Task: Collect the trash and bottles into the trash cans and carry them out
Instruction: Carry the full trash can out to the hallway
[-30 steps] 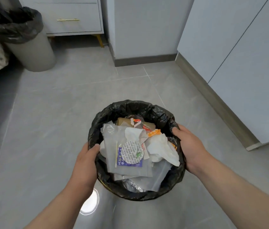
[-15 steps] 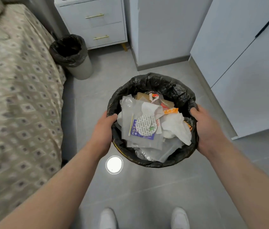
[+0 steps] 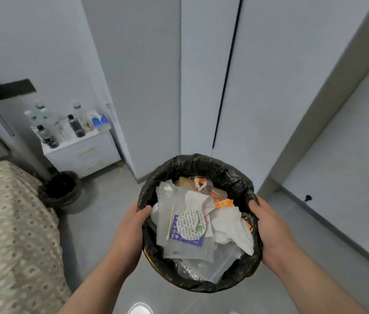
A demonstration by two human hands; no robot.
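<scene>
Bedspread (image 3: 9, 234) at nine o'clock; second lined trash can (image 3: 59, 191) on the floor at ten o'clock, below a nightstand (image 3: 81, 152) bearing several bottles (image 3: 74, 125); at centre, left hand (image 3: 133, 225) and right hand (image 3: 269, 230) grip the full trash can (image 3: 201, 285) at its nine and three o'clock, thumbs over the rim of the black liner (image 3: 201, 164), fingers curled round the wall, the can held off the floor. Step in hand appears to be carrying this can out; the next move likely calls for a level hold so the heaped wrappers (image 3: 190, 223) do not spill, bottles and second can remaining to be collected.
</scene>
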